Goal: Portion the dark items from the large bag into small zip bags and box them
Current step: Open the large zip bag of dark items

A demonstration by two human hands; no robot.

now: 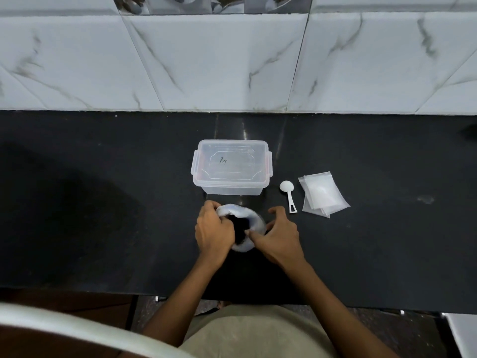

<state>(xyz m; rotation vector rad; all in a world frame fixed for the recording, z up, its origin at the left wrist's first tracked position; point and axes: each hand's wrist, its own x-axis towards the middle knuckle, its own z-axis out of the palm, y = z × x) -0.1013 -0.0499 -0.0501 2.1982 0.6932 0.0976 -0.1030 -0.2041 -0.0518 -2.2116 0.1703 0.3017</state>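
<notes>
Fingers of the left hand (214, 229) curl over the left side of the rolled rim of the large bag (251, 215), with the thumb and fingertips wrapped round the plastic and gripping it. On the other side, the right hand (277, 235) pinches the right and near part of the same rim: its forefinger and thumb close on the plastic at the near edge of the opening, while the remaining fingers arch loosely, spread a little, over the bag's right side. Between the two hands the mouth of the bag stands open, and the dark items (241, 228) show inside it as a black mass.

The bag sits on the black tabletop (103, 202), near the person and roughly central. Just beyond it, on the far side, stands a clear plastic box (231, 166) with its lid clipped on. To the right of the box lies a white scoop (287, 195), bowl pointing far and handle pointing near, just beside the right hand but apart from it. Further right rests a small stack of zip bags (322, 193), flat on the tabletop. Marbled white tiles (232, 63) rise behind the far edge.
</notes>
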